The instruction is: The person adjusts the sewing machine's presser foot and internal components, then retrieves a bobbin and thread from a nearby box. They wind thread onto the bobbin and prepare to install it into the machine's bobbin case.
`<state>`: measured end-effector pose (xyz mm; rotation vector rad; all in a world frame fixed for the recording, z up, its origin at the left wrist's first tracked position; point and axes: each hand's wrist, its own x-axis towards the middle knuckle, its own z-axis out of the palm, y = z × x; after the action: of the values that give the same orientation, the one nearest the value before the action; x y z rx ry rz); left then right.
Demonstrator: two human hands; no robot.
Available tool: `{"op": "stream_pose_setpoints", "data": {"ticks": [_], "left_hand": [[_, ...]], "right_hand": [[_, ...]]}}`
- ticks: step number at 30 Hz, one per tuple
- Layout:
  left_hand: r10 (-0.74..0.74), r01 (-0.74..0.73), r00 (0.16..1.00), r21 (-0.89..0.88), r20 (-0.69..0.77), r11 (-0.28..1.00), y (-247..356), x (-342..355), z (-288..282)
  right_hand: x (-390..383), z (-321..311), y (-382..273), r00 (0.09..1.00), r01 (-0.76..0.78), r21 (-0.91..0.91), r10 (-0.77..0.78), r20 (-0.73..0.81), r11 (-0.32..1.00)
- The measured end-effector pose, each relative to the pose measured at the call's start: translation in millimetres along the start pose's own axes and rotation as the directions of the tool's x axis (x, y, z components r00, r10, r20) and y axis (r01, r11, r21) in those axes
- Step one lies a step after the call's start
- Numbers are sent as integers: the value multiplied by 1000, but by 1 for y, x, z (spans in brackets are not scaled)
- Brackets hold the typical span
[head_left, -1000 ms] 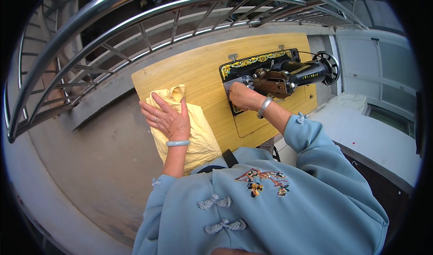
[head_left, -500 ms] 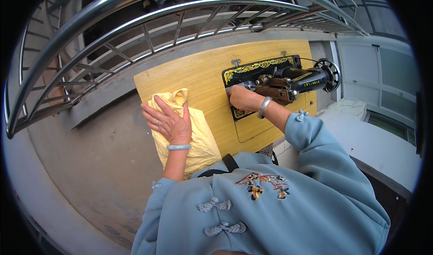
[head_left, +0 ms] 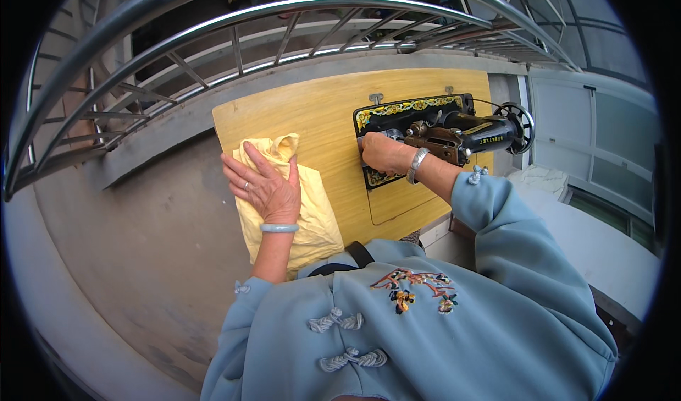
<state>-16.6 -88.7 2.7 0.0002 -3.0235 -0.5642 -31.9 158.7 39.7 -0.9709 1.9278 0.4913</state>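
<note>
My left hand (head_left: 268,188) lies with fingers spread on a crumpled pale yellow cloth (head_left: 312,213). That cloth drapes over the left end of a yellow wooden sewing table (head_left: 323,131) and hangs toward my lap. At the needle end of a black sewing machine (head_left: 482,135) with floral gold trim, my right hand (head_left: 386,154) is closed, its fingers curled down by the metal plate. Whatever those fingers grip, if anything, is hidden behind the hand. The machine's handwheel (head_left: 521,128) stands at its right end.
A shiny metal railing (head_left: 312,3) curves along the far side, above a low concrete ledge (head_left: 163,142). Grey floor (head_left: 163,238) lies left of the table. On the right are a white surface (head_left: 560,223) and a pale panelled door (head_left: 567,117).
The view has shifted slightly. Both hands keep nearly the same places on the cloth and at the machine.
</note>
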Motion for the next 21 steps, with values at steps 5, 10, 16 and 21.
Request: {"op": "stream_pose_setpoints", "data": {"ticks": [5, 10, 16, 21], "left_hand": [[-5, 5, 1000, 3, -5, 1000, -1, -1, 0], [11, -11, 1000, -2, -21, 1000, 0, 0, 1], [-6, 7, 1000, 16, -28, 1000, -1, -1, 0], [4, -4, 1000, 9, -23, 1000, 1, 0, -1]], "right_hand": [[15, 25, 5, 998, 59, -26, -59, -6, 998], [31, 40, 6, 996, 94, -121, -94, 6, 988], [-12, -6, -1, 998, -31, -9, 31, -62, 999], [-10, 34, -5, 965, -117, 180, 154, -211, 977]]}}
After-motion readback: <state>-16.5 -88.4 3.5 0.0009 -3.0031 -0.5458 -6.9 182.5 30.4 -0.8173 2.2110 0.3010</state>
